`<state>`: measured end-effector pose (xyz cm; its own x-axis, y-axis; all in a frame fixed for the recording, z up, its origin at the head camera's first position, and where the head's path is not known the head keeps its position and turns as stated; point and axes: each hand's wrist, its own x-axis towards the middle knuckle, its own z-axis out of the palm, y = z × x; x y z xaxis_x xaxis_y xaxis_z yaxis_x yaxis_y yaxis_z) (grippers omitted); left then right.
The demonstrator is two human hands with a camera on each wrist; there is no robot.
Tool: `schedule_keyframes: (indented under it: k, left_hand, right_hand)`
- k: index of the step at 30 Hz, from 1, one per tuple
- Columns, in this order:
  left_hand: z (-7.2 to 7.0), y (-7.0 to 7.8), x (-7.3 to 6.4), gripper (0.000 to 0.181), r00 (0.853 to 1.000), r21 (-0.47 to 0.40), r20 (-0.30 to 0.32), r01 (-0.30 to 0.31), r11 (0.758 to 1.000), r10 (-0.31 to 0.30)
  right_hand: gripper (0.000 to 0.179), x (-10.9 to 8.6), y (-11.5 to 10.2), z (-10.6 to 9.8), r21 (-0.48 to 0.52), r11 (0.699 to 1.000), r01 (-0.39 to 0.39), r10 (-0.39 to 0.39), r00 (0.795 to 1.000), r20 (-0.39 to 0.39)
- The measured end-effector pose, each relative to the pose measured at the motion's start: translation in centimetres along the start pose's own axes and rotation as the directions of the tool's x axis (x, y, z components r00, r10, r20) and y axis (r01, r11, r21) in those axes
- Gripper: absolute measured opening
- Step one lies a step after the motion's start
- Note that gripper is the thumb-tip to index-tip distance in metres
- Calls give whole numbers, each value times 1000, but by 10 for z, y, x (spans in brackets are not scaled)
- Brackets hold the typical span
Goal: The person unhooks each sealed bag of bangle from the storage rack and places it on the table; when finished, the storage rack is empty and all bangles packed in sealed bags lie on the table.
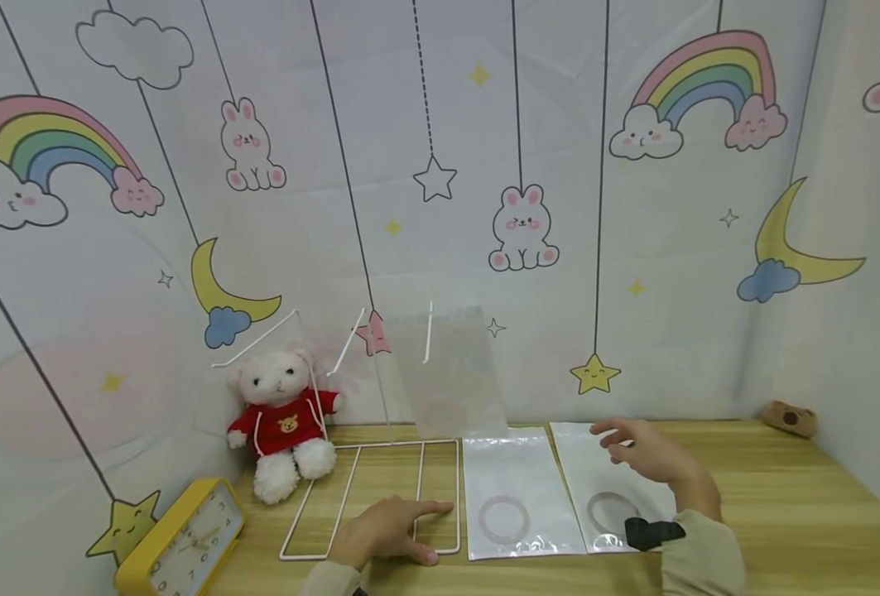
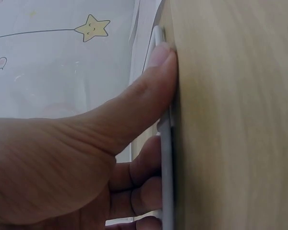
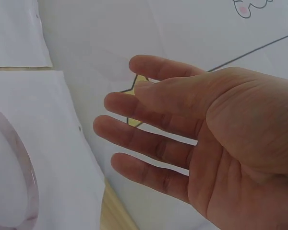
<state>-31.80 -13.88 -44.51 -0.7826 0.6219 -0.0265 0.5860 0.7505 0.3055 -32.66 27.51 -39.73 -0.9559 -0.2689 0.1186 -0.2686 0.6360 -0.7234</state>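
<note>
My left hand rests on the base of a white wire display rack, index finger pointing right. In the left wrist view its thumb lies against the front rod, with the other fingers behind it. A clear plastic bag hangs at the rack's right-hand hook. My right hand is held over a flat clear bag containing a ring like a bangle; its fingers are spread, slightly bent, and hold nothing. Left of that lies a second bag with a pinkish bangle.
A white plush bear in a red sweater sits behind the rack's left side. A yellow alarm clock stands at the front left. At the back right is a small brown bear-shaped object. A printed curtain surrounds the wooden table.
</note>
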Motion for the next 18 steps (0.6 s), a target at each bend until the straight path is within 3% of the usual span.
schedule_keyframes:
  k: [10,18]
  left_hand:
    - [0,-2,1,71,1000,-13,4,3,1000,-3]
    - [1,-1,1,71,1000,-22,3,8,1000,-8]
  right_hand:
    - [25,11,-19,10,-59,997,57,-60,997,-44]
    - [24,24,-33,24,-110,980,168,-179,978,-105]
